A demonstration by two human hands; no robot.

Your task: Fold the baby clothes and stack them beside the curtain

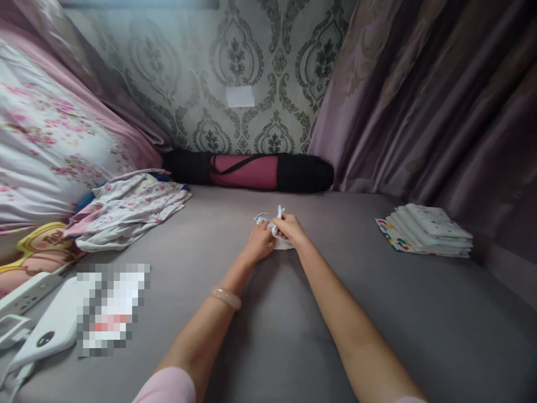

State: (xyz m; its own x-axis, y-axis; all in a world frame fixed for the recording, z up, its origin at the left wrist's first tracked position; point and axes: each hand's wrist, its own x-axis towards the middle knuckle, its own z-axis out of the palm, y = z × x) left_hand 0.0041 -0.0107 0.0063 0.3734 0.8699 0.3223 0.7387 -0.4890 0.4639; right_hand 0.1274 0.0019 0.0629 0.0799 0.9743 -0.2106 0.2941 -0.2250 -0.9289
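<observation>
A small white cloth item (284, 244) with thin light strips or straps at its far edge lies bunched on the grey bed sheet, partly covered by both hands. My right hand (290, 227) pinches a raised bit of it, which sticks up above the fingers. Just to the left, my left hand (262, 239) is closed on the near-left part of the same cloth, its fingertips partly hidden. What kind of garment or cloth it is cannot be made out. A pale bangle (225, 298) circles my left wrist.
On the right lies a stack of folded white cloths (432, 229). Crumpled printed clothes (134, 207) lie at left, near a power strip (29, 294) and a white power bank (62, 313). A black and maroon long bag (247, 172) rests against the patterned wall. Purple curtains hang at both sides.
</observation>
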